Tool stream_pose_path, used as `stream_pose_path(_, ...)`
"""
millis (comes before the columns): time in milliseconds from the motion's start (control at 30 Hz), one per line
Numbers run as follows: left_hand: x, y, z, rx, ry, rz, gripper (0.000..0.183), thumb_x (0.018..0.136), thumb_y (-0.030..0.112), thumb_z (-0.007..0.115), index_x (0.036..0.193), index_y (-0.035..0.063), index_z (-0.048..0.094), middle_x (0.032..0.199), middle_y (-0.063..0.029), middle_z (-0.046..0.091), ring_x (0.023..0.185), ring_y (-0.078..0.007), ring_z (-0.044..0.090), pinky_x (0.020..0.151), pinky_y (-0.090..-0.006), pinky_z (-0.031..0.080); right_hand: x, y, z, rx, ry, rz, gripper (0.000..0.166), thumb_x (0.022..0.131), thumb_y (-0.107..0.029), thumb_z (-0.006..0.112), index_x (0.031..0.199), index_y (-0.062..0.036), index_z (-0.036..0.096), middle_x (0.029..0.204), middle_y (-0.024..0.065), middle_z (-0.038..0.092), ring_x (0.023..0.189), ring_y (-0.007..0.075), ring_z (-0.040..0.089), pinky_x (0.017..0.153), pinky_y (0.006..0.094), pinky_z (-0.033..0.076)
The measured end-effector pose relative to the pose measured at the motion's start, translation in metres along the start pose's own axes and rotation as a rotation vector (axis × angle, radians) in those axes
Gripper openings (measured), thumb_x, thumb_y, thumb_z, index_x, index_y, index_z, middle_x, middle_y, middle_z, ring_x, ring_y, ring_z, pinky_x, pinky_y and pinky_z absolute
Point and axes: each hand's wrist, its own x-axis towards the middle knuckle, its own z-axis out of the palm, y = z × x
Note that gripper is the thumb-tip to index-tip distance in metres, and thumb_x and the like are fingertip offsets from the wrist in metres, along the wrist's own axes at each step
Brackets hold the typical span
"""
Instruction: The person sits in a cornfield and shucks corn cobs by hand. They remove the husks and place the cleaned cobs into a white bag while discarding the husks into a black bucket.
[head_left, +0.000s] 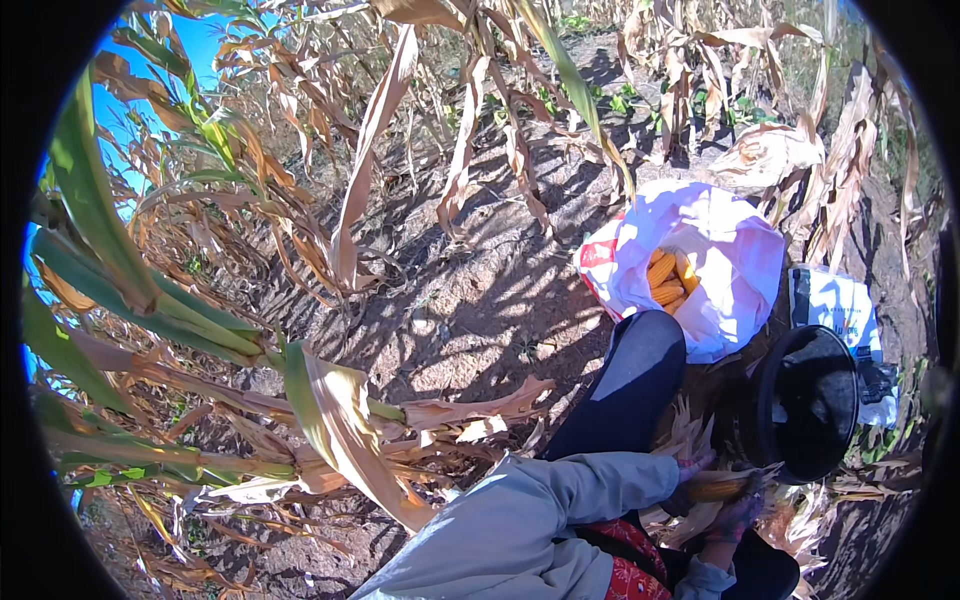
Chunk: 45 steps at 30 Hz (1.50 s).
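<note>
Low in the head view, an ear of corn (716, 490) with yellow kernels partly wrapped in dry husk lies between my two hands. My left hand (686, 484), at the end of a grey sleeve, grips its left end. At its right end, my right hand (735, 514) closes around the ear beside some loose husk. Both hands are in shade and seem to wear dark, patterned gloves. Peeled husk (690, 521) hangs below the ear. Beyond my knee stands an open white sack (739, 292) holding several husked yellow ears (664, 279).
A black bucket (810, 405) stands right of my hands, next to a white printed bag (832, 307) on the ground. Dry corn stalks (360, 172) rise ahead, and leaning green-and-brown stalks (225, 337) reach in from the left. Discarded husks (806, 529) lie at lower right.
</note>
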Motion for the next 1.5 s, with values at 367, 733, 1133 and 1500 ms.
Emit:
stream_pose_path(367, 0.005, -0.001, 0.003, -0.004, -0.006, -0.049, 0.054, 0.069, 0.018, 0.062, 0.112, 0.0032, 0.034, 0.108, -0.0129, 0.046, 0.101, -0.0241, 0.044, 0.086, -0.0345, 0.036, -0.009, -0.009, 0.007, 0.226, -0.038, 0.331, 0.037, 0.085, -0.029, 0.045, 0.105, 0.0020, 0.048, 0.099, 0.0090, 0.052, 0.092, 0.0153, 0.048, 0.081, 0.0271, 0.038)
stream_pose_path(733, 0.004, -0.015, -0.009, -0.056, 0.055, -0.142, 0.066, 0.066, 0.018, 0.067, 0.118, 0.0040, 0.028, 0.114, -0.0125, 0.043, 0.105, -0.0235, 0.041, 0.089, -0.0348, 0.034, -0.019, -0.033, 0.021, 0.462, 0.109, 0.330, 0.020, 0.081, -0.022, 0.053, 0.087, -0.0032, 0.055, 0.076, 0.0019, 0.053, 0.070, 0.0101, 0.049, 0.062, 0.0235, 0.041)
stream_pose_path(1133, 0.022, -0.003, -0.003, -0.100, 0.035, -0.170, 0.081, 0.062, 0.018, 0.072, 0.125, 0.0048, 0.023, 0.119, -0.0121, 0.040, 0.111, -0.0228, 0.039, 0.093, -0.0351, 0.032, -0.026, 0.011, 0.017, 0.462, -0.140, 0.285, 0.033, 0.088, -0.024, 0.037, 0.107, 0.0015, 0.047, 0.104, 0.0105, 0.052, 0.093, 0.0190, 0.051, 0.082, 0.0302, 0.042)
stream_pose_path(1500, 0.037, -0.086, -0.035, 0.005, -0.103, -0.051, 0.087, 0.060, 0.011, 0.074, 0.129, 0.0094, 0.022, 0.121, -0.0112, 0.041, 0.112, -0.0223, 0.039, 0.093, -0.0357, 0.035, -0.006, 0.019, 0.010, 0.518, 0.138, 0.587, 0.035, 0.084, -0.025, 0.047, 0.109, -0.0001, 0.047, 0.103, 0.0095, 0.054, 0.091, 0.0202, 0.053, 0.080, 0.0314, 0.044)
